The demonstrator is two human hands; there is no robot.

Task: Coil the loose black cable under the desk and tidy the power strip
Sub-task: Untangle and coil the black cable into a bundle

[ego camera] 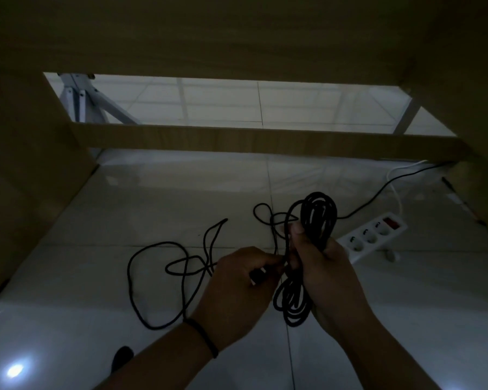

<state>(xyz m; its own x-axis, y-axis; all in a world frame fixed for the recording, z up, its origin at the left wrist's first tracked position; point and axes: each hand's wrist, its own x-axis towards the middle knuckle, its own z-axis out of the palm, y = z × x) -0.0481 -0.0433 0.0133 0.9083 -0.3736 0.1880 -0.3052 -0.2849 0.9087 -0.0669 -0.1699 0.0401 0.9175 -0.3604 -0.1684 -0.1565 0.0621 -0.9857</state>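
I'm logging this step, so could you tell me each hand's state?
Left hand: pinches the loose black cable.
Right hand: grips the coiled loops.

The space is dim, under a wooden desk point(237, 32) with light-brown side panels and a wooden crossbar point(265, 142) running low across the back. The floor point(124, 206) is glossy white tile with thin grout lines, brighter beyond the crossbar. White metal legs point(81, 102) of another piece stand behind at the left. A bright glare spot point(14, 370) reflects at the lower left.
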